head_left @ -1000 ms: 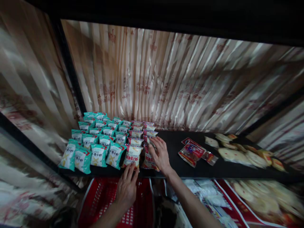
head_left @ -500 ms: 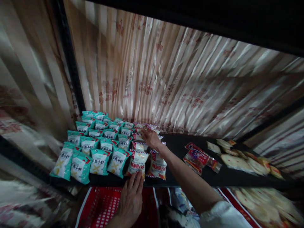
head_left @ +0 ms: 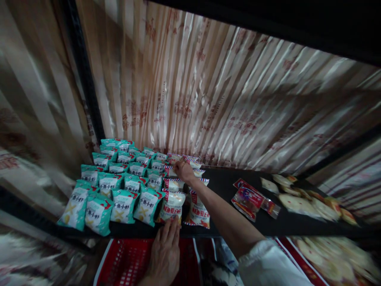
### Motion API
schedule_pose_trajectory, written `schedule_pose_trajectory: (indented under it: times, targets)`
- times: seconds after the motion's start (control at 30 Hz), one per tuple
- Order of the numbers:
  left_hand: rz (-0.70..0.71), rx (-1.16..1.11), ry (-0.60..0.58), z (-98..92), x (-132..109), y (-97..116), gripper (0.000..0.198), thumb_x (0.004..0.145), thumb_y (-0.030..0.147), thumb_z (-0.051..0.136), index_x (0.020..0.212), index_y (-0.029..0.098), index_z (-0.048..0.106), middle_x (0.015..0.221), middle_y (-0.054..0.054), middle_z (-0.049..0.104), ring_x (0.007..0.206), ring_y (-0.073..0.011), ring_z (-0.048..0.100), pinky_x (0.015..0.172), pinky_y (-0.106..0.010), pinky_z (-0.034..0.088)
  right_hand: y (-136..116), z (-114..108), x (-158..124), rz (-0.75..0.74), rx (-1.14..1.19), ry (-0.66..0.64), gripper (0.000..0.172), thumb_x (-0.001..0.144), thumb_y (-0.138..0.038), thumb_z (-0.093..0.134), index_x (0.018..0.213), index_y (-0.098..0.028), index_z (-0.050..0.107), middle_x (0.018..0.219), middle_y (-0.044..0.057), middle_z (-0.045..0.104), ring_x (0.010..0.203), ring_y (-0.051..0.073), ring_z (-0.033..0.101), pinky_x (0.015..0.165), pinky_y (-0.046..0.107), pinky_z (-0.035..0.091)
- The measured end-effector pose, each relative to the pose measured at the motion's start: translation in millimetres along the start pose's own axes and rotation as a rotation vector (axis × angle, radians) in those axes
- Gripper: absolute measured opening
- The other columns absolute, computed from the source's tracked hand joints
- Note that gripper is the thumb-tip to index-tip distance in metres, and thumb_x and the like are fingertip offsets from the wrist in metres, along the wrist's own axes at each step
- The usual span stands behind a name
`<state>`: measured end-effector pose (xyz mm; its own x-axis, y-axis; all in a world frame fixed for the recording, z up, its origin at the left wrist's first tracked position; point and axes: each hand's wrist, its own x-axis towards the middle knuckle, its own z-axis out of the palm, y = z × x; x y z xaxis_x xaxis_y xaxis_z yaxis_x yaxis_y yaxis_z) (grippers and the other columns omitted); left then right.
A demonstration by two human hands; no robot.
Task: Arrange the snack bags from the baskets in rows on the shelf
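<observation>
My left hand (head_left: 166,248) reaches up from below with its fingers stretched out. Its fingertips rest against the lower front of a white-and-red snack bag (head_left: 172,204) at the shelf edge. Farther back, my right hand (head_left: 183,171) is over the same white-and-red group, its fingers curled in at the top of a snack bag (head_left: 169,171) in a rear row. My right forearm passes above another front snack bag (head_left: 198,210) and covers part of the bags behind it. Rows of teal snack bags (head_left: 122,206) stand just to the left.
Flat red packets (head_left: 247,200) lie on the black shelf (head_left: 220,194) right of my arm. Pale packaged rounds (head_left: 297,204) are farther right. Below the shelf edge are a red basket (head_left: 119,262) and more pale rounds (head_left: 330,258). A dark post (head_left: 85,71) stands left.
My right hand's fingers have curled in, and the hand has shifted slightly left and down. My left hand stays against the front bag. The view has moved slightly.
</observation>
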<state>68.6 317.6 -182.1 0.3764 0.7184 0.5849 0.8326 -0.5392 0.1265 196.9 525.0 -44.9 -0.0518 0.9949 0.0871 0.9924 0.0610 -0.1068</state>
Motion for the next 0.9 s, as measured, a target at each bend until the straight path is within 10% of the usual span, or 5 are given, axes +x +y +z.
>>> schedule_pose_trajectory:
  times: [0.5, 0.9]
  targets:
    - [0.071, 0.001, 0.121, -9.5, 9.0, -6.2, 0.045, 0.076, 0.013, 0.044, 0.118, 0.018, 0.058, 0.129, -0.002, 0.058, 0.121, -0.0215, 0.043, 0.091, -0.033, 0.039, 18.2, -7.7, 4.9, -0.057, -0.003, 0.067, 0.031, 0.093, -0.030, 0.039, 0.099, -0.020, 0.068, 0.100, 0.007, 0.072, 0.095, 0.018, 0.063, 0.085, 0.026, 0.041]
    - [0.050, -0.045, 0.207, 1.2, 11.3, -2.5, 0.030, 0.080, 0.021, 0.045, 0.103, 0.020, 0.065, 0.124, -0.002, 0.060, 0.117, -0.0205, 0.047, 0.088, -0.031, 0.041, 32.0, -6.2, 19.5, -0.051, -0.104, 0.004, 0.044, 0.097, -0.041, 0.026, 0.113, -0.023, 0.063, 0.102, 0.010, 0.072, 0.109, 0.024, 0.059, 0.107, 0.050, 0.014]
